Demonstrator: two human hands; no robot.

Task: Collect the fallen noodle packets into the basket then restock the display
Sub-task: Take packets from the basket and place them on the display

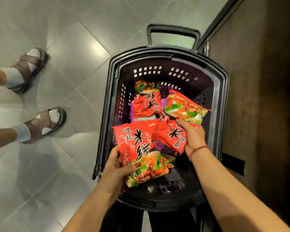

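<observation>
- left grip curled round red packet, thumb on top; print reads "过桥米线"
- right grip clasps second red packet, inside basket

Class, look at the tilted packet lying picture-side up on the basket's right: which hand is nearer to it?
Right. The right hand grips a red packet just below the tilted packet; the left hand holds a second packet at the basket's near left.

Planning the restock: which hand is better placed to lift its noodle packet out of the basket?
Probably left: the left hand holds its red noodle packet above the pile, near the basket rim; the right hand grips a second packet lying among others.
</observation>
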